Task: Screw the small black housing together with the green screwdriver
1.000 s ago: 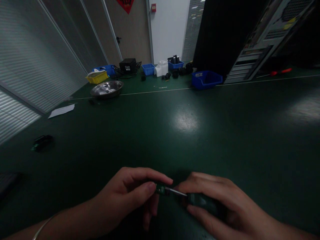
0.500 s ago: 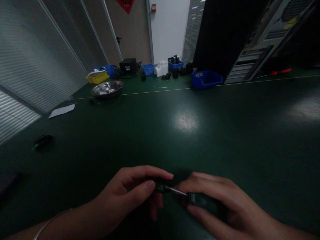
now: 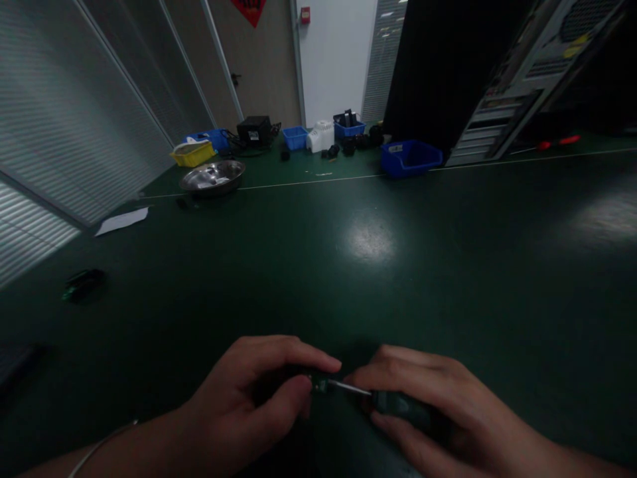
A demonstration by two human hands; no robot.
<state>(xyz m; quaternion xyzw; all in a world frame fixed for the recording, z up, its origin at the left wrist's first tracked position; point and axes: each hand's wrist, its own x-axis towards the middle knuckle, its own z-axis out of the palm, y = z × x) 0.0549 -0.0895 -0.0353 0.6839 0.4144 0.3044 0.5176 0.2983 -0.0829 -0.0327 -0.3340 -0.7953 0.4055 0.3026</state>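
Note:
My right hand (image 3: 438, 398) is closed round the dark green handle of a screwdriver (image 3: 403, 407), whose thin metal shaft points left. Between the thumb and fingers of my left hand (image 3: 269, 385) is a small green circuit board (image 3: 320, 384), mostly covered by the fingers. The shaft's tip meets the board's right end; whether it sits on a screw is too small to tell. Both hands are low over the green table (image 3: 279, 265), near its front.
Left on the table are a dark green part (image 3: 83, 284), a white paper (image 3: 122, 220) and a dark flat object (image 3: 20, 362). Farther back stand a metal bowl (image 3: 213, 176), a yellow tray (image 3: 193, 154), a blue bin (image 3: 411, 158), a white device (image 3: 321, 136) and a computer case (image 3: 490, 126).
The board in my left hand has tilted and shows more of its green face. My left index finger has dropped slightly. The screwdriver has levelled a little, its tip still at the board.

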